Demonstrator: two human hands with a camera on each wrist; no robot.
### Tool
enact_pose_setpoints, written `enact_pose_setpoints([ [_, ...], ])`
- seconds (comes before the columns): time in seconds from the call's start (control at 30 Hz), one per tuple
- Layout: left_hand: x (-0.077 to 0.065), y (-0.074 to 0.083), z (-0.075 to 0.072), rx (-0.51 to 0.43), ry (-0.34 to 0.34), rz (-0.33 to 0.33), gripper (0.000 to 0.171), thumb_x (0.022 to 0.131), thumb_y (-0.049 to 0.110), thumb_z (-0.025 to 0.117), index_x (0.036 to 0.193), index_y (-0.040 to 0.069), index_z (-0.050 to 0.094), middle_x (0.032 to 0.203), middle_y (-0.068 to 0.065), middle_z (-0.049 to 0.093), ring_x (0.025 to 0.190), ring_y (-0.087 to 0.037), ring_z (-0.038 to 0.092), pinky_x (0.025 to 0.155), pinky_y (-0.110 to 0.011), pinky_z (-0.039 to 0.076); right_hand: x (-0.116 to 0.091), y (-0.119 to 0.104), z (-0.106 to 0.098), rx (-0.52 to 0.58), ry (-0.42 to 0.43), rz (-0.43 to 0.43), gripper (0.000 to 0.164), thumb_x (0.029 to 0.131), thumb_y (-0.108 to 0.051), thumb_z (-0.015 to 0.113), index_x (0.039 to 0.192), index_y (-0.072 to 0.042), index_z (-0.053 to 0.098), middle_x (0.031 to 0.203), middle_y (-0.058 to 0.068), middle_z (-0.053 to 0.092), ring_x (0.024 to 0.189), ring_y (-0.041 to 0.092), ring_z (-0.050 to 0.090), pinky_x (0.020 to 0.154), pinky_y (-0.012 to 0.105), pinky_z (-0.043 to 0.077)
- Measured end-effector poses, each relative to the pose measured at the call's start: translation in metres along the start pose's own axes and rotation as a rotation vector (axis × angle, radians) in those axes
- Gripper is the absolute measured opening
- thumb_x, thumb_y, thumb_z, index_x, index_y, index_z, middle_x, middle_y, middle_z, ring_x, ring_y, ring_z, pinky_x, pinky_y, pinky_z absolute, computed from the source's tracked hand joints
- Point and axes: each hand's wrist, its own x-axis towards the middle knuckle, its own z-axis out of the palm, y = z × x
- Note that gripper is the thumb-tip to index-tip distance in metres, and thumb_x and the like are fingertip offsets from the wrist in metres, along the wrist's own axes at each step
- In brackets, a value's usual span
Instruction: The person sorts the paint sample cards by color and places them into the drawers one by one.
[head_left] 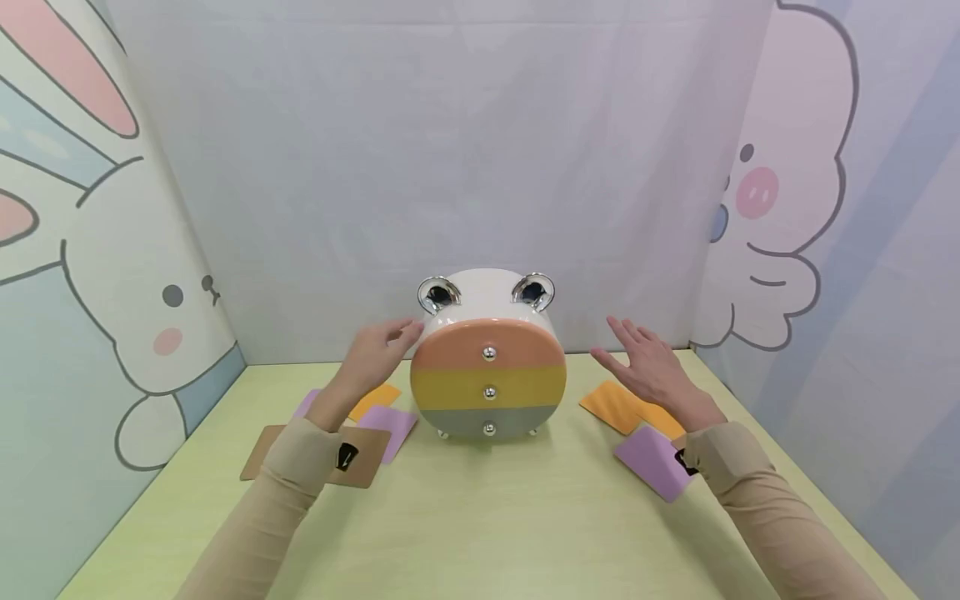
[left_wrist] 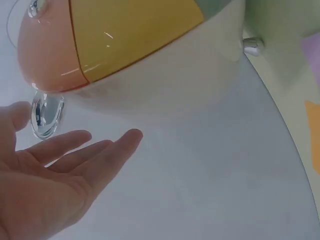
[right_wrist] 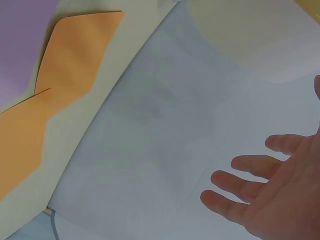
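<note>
Sleeves (head_left: pixel 255 517), both hands (head_left: pixel 375 354) (head_left: pixel 651 364), all three cabinet knobs (head_left: pixel 490 392): head view only

On a pale green tabletop (head_left: pixel 480 533), a glossy, round, coral-, yellow- and grey-banded cabinet (head_left: pixel 487 373) is flanked by flat orange sheets (head_left: pixel 613 407), purple sheets (head_left: pixel 654 463) and a brown rectangular sheet (head_left: pixel 369 458).

Site appears booth-like, wider room type undeterminable: plain pale backdrop (head_left: pixel 450 167) stands behind the surface (head_left: pixel 487 525), and cartoon-printed side panels (head_left: pixel 67 400) flank it left and right.
</note>
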Motion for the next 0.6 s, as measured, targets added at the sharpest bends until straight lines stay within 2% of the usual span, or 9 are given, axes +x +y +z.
enact_pose_setpoints([
  [0.13,0.007,0.009,0.002,-0.008,-0.020,-0.024,0.052,0.098,0.049,0.047,0.127,0.010,0.064,0.126,-0.013,0.066,0.113,-0.033,0.064,0.094,-0.049,0.052,0.000,-0.003,-0.002,0.002,0.013,-0.016,0.081,0.095,-0.064,0.036,0.156,-0.014,0.015,0.157,0.024,0.024,0.138,0.051,0.029,0.106,0.070,0.027],
  [0.33,0.012,0.016,0.004,-0.012,-0.022,-0.028,0.044,0.096,0.049,0.050,0.112,0.013,0.072,0.110,-0.010,0.072,0.106,-0.029,0.066,0.088,-0.044,0.052,0.000,-0.006,-0.005,0.009,0.016,-0.030,0.080,0.096,-0.063,0.037,0.155,-0.013,0.019,0.155,0.023,0.030,0.134,0.050,0.036,0.104,0.068,0.032],
  [0.6,0.013,0.019,0.007,-0.025,-0.006,-0.043,0.042,0.096,0.046,0.052,0.111,0.013,0.073,0.107,-0.009,0.073,0.099,-0.026,0.065,0.084,-0.040,0.051,-0.005,-0.013,-0.009,0.035,0.011,-0.043,0.076,0.097,-0.061,0.038,0.154,-0.012,0.025,0.149,0.023,0.041,0.126,0.047,0.046,0.100,0.063,0.039],
])
